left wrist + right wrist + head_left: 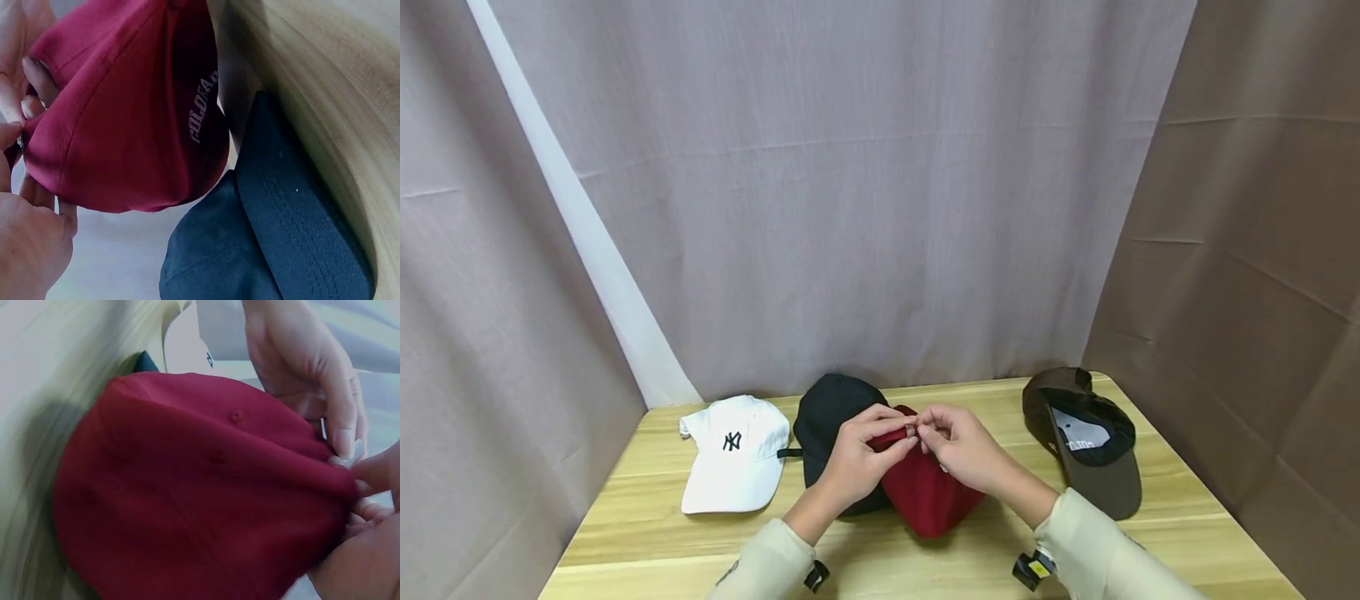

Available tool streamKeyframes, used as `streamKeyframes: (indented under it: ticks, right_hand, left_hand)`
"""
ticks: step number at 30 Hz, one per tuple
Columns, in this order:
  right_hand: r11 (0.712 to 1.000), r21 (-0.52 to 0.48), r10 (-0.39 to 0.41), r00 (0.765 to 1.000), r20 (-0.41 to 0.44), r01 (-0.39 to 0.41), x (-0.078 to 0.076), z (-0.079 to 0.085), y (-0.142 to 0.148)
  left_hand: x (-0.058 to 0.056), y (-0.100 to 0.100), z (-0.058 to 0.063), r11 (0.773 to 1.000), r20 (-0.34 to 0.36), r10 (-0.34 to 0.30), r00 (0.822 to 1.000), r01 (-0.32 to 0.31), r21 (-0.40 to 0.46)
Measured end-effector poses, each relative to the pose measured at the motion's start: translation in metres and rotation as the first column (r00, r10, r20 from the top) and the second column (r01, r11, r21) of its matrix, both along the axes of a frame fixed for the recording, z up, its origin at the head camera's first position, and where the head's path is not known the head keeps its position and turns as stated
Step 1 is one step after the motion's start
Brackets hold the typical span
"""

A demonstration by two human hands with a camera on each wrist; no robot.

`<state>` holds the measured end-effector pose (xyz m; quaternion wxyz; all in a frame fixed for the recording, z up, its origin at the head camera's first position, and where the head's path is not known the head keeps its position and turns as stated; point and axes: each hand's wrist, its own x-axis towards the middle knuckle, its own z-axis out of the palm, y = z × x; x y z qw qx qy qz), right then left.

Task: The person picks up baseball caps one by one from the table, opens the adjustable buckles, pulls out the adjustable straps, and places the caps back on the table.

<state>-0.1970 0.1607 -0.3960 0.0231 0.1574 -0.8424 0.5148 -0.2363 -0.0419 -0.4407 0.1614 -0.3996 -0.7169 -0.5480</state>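
A red baseball cap (pixel 934 497) hangs between my two hands over the wooden table. Pale lettering (pixel 204 106) runs along the cap's front in the left wrist view. My left hand (pixel 862 454) pinches the cap's back edge, by the opening, between thumb and fingers. Against those fingertips, my right hand (pixel 961 447) pinches the same edge, its fingers curled in. A small pale piece (pixel 350 457) shows between the fingertips in the right wrist view; most of it is hidden. Just behind and left of the red cap lies a black cap (pixel 833 410).
To the left, a white cap (pixel 737 454) with a dark logo faces forward; a black strap (pixel 790 452) lies between it and the black cap. At right, a dark brown cap (pixel 1105 492) rests tipped, its inside showing. Grey curtains (pixel 880 208) stand behind the table (pixel 647 533).
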Motion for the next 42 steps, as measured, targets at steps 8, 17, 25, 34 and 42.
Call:
streamKeyframes:
  ticks: [8, 17, 25, 34, 42]
  right_hand:
    - [0.998, 0.040, -0.049, 0.996, -0.072, 0.052, -0.003, -0.008, 0.000]
    - [1.000, 0.005, -0.010, 0.997, -0.075, 0.010, -0.003, -0.009, 0.000]
    - [0.998, -0.005, -0.056, 0.995, -0.080, 0.056, 0.001, -0.011, -0.001]
    - [0.996, -0.028, -0.087, 0.995, -0.055, 0.086, 0.004, -0.011, -0.004]
    - [0.988, -0.007, -0.153, 0.986, -0.065, 0.153, 0.007, -0.011, -0.008]
  left_hand:
    - [-0.001, 0.000, -0.001, 1.000, -0.007, 0.005, 1.000, -0.005, -0.019]
    - [0.000, -0.001, 0.001, 1.000, -0.083, -0.007, 0.997, 0.007, 0.000]
    - [0.003, 0.000, 0.003, 1.000, -0.009, -0.009, 1.000, 0.009, -0.010]
    - [0.006, 0.000, 0.004, 1.000, -0.016, -0.001, 1.000, 0.001, 0.002]
    - [0.006, 0.000, 0.004, 1.000, -0.072, 0.008, 0.997, -0.008, 0.004]
